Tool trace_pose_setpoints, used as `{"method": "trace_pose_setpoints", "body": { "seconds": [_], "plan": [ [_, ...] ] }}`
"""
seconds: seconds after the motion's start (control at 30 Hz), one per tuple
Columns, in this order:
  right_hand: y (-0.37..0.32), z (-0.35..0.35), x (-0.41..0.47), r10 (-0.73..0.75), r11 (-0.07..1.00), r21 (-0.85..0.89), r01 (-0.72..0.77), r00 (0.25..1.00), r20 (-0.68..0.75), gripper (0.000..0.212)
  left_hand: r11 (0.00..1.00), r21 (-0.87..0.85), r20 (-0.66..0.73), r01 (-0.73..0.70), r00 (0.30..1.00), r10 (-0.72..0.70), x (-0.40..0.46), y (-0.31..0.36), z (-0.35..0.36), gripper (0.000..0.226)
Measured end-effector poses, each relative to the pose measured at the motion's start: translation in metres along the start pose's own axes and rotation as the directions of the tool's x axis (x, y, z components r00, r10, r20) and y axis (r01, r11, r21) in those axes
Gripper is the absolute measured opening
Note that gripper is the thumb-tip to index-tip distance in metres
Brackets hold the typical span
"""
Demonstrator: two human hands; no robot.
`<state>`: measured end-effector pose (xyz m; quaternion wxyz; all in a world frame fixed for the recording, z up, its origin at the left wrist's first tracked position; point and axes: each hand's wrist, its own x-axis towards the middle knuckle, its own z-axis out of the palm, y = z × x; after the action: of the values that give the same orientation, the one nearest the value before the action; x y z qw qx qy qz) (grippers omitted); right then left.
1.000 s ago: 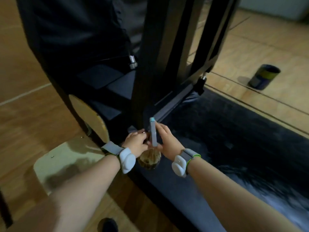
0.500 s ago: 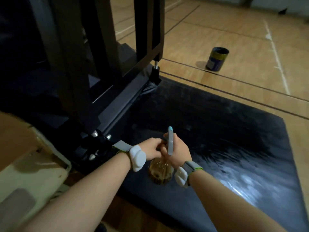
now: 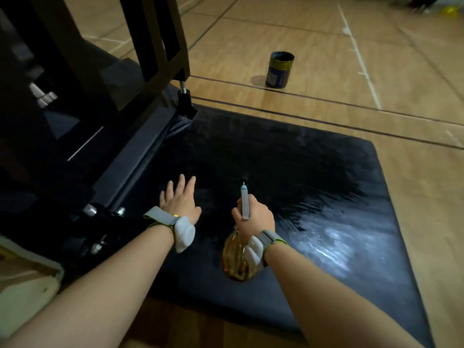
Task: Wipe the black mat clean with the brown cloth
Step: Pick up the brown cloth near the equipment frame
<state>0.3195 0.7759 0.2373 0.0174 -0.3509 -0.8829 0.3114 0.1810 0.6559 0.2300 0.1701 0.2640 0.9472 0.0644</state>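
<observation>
The black mat (image 3: pixel 313 172) lies on a wooden floor, glossy and streaked on its right half. My right hand (image 3: pixel 253 217) grips a bottle above the mat's near part. The bottle's grey nozzle with a blue tip (image 3: pixel 244 199) points away from me, and its amber body (image 3: pixel 236 262) hangs below my wrist. My left hand (image 3: pixel 179 200) hovers over the mat's left part with fingers spread and straight, holding nothing. No brown cloth shows in the head view.
A black metal machine frame (image 3: pixel 150 46) stands at the left, one screw foot (image 3: pixel 185 106) on the mat's far left corner. A dark can (image 3: pixel 279 70) sits on the floor beyond the mat. A beige padded object (image 3: pixel 25 297) is at the lower left.
My left hand has let go of the bottle and moved left, opening flat over the mat. My right hand still holds the bottle. The view has swung right, over the mat.
</observation>
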Motion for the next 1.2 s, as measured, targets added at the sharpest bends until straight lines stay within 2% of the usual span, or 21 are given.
{"method": "trace_pose_setpoints", "body": {
  "seconds": [0.37,0.53,0.63,0.73,1.1,1.2],
  "plan": [
    [0.025,0.000,-0.010,0.128,0.991,0.034,-0.127,0.992,-0.017,0.020,0.998,-0.006,0.000,-0.055,0.998,0.055,-0.009,0.019,0.013,0.079],
    [0.047,-0.008,-0.012,0.167,0.983,0.092,-0.159,0.981,-0.094,0.023,0.998,-0.010,0.007,-0.066,0.998,0.066,-0.014,0.026,0.014,0.079],
    [0.065,-0.015,-0.017,0.258,0.959,0.168,-0.229,0.950,-0.175,0.026,0.997,-0.005,0.014,-0.075,0.997,0.075,-0.016,0.033,0.016,0.080],
    [0.077,-0.026,-0.016,0.344,0.929,0.227,-0.292,0.908,-0.239,0.018,0.996,-0.002,0.026,-0.084,0.996,0.084,-0.017,0.042,0.018,0.081],
    [0.133,-0.063,-0.033,0.454,0.891,0.176,-0.418,0.829,-0.326,0.024,0.977,0.001,0.083,-0.213,0.974,0.212,-0.022,0.111,0.032,0.082],
    [0.154,-0.070,-0.050,0.518,0.854,0.170,-0.492,0.767,-0.380,0.024,0.967,0.012,0.095,-0.256,0.963,0.254,-0.026,0.132,0.037,0.082]
  ]
}}
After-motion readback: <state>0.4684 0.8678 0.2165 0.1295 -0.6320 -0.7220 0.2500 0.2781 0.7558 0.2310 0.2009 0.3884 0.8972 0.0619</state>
